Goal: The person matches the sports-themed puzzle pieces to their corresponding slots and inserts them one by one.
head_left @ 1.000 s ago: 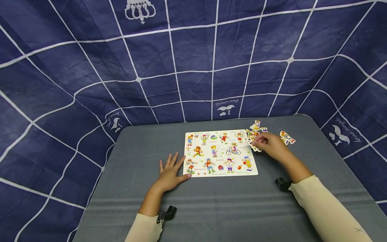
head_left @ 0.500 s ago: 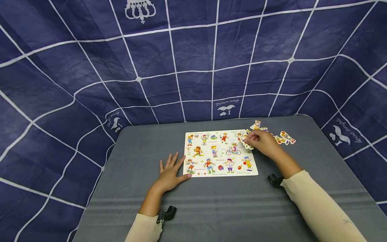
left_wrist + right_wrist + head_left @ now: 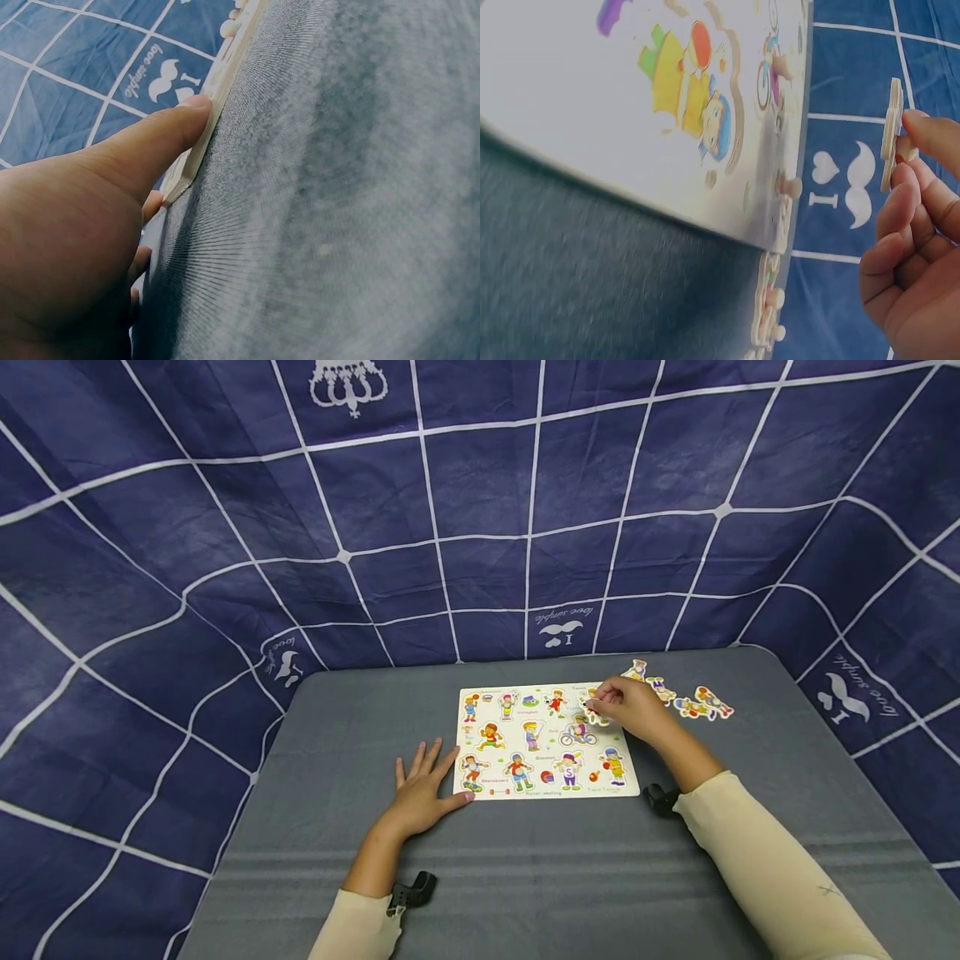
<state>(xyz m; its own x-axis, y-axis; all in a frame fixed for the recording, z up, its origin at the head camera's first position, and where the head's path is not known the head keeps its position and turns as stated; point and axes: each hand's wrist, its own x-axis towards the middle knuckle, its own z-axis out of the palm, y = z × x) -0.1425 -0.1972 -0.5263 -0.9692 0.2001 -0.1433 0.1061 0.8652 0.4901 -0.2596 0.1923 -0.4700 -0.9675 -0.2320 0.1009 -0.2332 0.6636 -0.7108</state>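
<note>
A flat cream knob-puzzle board [image 3: 512,735], printed with children playing sports, lies on the grey cloth. My left hand [image 3: 418,797] rests palm down with fingers spread at its lower left corner; in the left wrist view the thumb [image 3: 180,124] lies on the board's edge. Over the board's upper right part, my right hand [image 3: 639,708] pinches a child-shaped puzzle piece [image 3: 595,713]. The right wrist view shows this puzzle piece [image 3: 892,131] edge-on, held up off the board by a small round knob [image 3: 906,150] between thumb and fingers.
Several loose puzzle pieces [image 3: 693,708] lie on the grey cloth [image 3: 540,877] to the right of the board and behind my right hand. A dark blue curtain [image 3: 480,493] with white grid lines closes off the back and sides.
My right hand has carried the puzzle piece leftward from the loose pieces to above the board, uncovering more of those pieces. My left hand has stayed in place.
</note>
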